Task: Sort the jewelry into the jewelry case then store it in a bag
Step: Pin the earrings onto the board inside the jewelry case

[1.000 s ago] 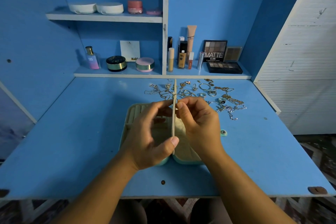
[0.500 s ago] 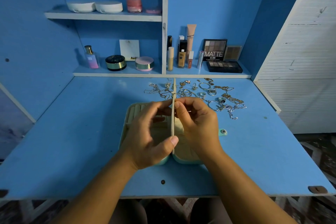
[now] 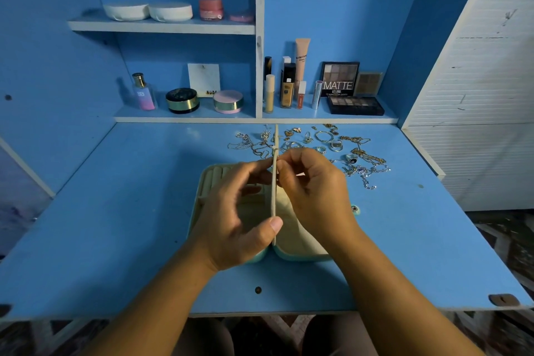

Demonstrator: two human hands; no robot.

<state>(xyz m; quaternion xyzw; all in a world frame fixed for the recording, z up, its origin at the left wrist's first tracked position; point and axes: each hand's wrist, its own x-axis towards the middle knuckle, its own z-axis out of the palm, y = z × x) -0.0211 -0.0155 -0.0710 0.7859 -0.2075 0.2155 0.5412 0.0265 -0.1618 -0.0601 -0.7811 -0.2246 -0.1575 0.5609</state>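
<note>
A blue desk (image 3: pixel 115 225) fills the view, backed by blue shelves (image 3: pixel 161 26) at 12 o'clock and flanked by a white slatted cabinet (image 3: pixel 476 95) at 3 o'clock.

The jewelry case (image 3: pixel 291 228) lies open and flat at the desk's centre, its spine running from 12 to 6 o'clock. The halves spread toward 9 and 3, cream inside with a teal outer rim. Padded ring rolls (image 3: pixel 213 179) show in the far corner of the left half. A thin cream divider flap (image 3: pixel 274 196) stands upright from the spine, seen edge-on, its long axis also running 12 to 6.

The left hand (image 3: pixel 237 220) curls around the flap from 9 o'clock, with the thumb pressed to its near part and the index fingertip against its far part. The right hand (image 3: pixel 315 191) comes from 3 o'clock with its fingers bent and the tips pinching the flap's upper part. I cannot tell whether they also hold something small.

Loose jewelry (image 3: pixel 332 147), made up of chains, rings and bangles, lies scattered on the desk from 12 to 2 o'clock of the case, apart from it. A small teal snap (image 3: pixel 355 209) sits just beside the case at 3 o'clock.

On the lower shelf stand a perfume bottle (image 3: pixel 143 92), round jars (image 3: pixel 182 100) and a "MATTE" eyeshadow palette (image 3: pixel 339 79).
</note>
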